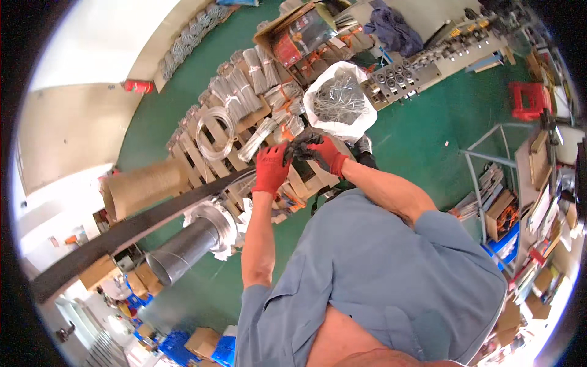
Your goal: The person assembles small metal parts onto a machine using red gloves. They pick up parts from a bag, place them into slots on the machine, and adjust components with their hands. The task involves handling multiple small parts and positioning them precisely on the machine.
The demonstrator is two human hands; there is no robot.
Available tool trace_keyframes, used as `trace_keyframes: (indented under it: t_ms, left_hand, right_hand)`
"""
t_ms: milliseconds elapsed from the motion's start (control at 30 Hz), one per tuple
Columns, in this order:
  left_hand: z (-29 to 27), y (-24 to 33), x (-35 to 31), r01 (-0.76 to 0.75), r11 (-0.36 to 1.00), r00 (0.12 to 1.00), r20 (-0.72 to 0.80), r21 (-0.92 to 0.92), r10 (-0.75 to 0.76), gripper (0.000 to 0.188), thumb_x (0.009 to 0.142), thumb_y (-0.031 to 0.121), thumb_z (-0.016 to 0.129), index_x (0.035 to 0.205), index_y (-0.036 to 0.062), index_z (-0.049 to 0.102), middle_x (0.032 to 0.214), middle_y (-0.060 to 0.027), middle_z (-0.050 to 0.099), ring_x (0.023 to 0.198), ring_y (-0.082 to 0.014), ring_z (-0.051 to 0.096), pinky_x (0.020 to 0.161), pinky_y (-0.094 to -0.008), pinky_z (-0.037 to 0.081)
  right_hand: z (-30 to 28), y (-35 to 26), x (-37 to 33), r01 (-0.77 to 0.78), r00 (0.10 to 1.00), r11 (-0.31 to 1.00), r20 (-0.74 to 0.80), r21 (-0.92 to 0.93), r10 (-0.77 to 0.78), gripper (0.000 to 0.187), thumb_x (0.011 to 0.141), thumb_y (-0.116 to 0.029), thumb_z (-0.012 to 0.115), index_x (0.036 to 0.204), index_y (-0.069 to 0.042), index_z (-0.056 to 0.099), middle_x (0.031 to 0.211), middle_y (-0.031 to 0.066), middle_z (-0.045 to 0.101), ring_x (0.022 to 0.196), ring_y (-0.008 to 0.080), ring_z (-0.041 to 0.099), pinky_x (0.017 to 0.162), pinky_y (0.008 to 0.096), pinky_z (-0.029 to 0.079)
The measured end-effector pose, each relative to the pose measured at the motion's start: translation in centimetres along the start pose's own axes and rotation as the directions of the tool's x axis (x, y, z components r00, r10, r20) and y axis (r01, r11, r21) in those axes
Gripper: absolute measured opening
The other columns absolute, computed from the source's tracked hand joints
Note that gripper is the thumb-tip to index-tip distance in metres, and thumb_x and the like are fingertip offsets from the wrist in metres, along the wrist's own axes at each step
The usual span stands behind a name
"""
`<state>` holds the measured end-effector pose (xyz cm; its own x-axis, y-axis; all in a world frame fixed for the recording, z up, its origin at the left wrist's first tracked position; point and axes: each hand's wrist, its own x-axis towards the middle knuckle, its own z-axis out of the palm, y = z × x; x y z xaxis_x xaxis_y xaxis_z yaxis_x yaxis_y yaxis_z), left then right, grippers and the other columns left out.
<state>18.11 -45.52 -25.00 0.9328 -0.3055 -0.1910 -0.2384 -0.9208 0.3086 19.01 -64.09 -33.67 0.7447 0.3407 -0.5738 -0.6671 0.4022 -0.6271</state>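
My left hand (pixel 273 164), in a red glove with dark fingers, is closed near the inner end of a long dark bar (pixel 147 223). Beside it, my right hand (pixel 326 154) wears a matching glove, its fingers also bent closed. The fingertips of both hands meet, and whatever they grip is too small and dark to make out. Just past my left hand lies a tied bundle of thin metal wires (pixel 257 139). Beyond my right hand stands a white sack (pixel 313 116) holding a tangle of loose wire pieces (pixel 340 98).
Wooden pallets (pixel 214 131) carry several wire bundles and a wire coil (pixel 200 136). A bench with metal rollers (pixel 397 82) reaches to the upper right. A metal cylinder (pixel 183 248) stands left of my left forearm. To the right are a metal-framed rack (pixel 474 160) and a red stool (pixel 527 101).
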Motion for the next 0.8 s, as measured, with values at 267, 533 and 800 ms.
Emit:
trace_keyframes:
  t_ms: [267, 533, 800]
  left_hand:
    - [2.0, 0.4, 0.5, -0.026, 0.92, 0.999, -0.05, -0.39, 0.007, 0.03, 0.078, 0.008, 0.062, 0.108, 0.0086, 0.062, 0.095, -0.015, 0.066, 0.088, -0.0317, 0.064, 0.077, -0.0367, 0.05]
    - [3.1, 0.5, -0.6, -0.067, 0.949, 0.982, -0.191, -0.307, 0.008, 0.031, 0.075, 0.008, 0.065, 0.106, 0.0106, 0.063, 0.093, -0.0124, 0.064, 0.085, -0.0319, 0.062, 0.074, -0.0376, 0.049]
    - [2.5, -0.7, -1.0, -0.033, 0.915, 0.994, -0.112, -0.402, -0.013, 0.032, 0.076, 0.005, 0.063, 0.107, 0.0096, 0.062, 0.096, -0.0138, 0.065, 0.088, -0.0309, 0.063, 0.077, -0.0357, 0.049]
  right_hand:
    - [-1.7, -0.1, 0.0, 0.275, 0.96, 0.951, 0.011, 0.143, -0.28, 0.022, 0.078, -0.012, 0.067, 0.098, -0.004, 0.066, 0.086, 0.0048, 0.066, 0.067, 0.0119, 0.06, 0.061, 0.0274, 0.05]
    - [-1.5, -5.5, -3.5, 0.291, 0.957, 0.944, -0.06, 0.154, -0.285, 0.016, 0.08, -0.007, 0.065, 0.094, 0.001, 0.065, 0.083, 0.0106, 0.067, 0.068, 0.0167, 0.064, 0.062, 0.0296, 0.052]
    - [-5.0, -6.3, -2.2, 0.41, 0.842, 0.883, -0.277, -0.229, -0.463, 0.037, 0.074, -0.011, 0.071, 0.106, 0.003, 0.06, 0.094, 0.0105, 0.066, 0.081, 0.0174, 0.06, 0.071, 0.0334, 0.049]
